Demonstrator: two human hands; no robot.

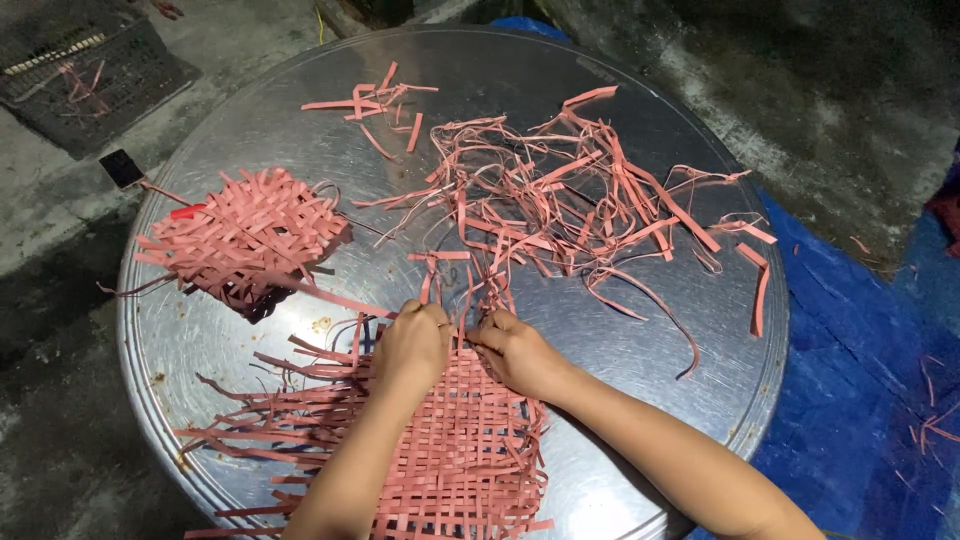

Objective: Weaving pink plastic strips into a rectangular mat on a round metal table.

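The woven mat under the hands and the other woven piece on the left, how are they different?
The woven mat lies flat under both hands, the left and the right hand, at its top edge; the smaller woven piece sits untouched, apart. The mat is bigger, with a neat open grid; the smaller piece looks tighter and lies at a slant. Both are pink strips on the round metal table.

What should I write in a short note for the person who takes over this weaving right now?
Left hand: fingers closed, pinching a pink strip at the far edge of the woven mat.
Right hand: also pinching strips at that same edge, close beside the left.
Things: the mat lies on the round metal tray under both hands; a smaller woven piece lies to the left; loose pink strips are piled farther back.
Done: a large part of the mat is woven.
Left: strip ends stick out unwoven along the edges.
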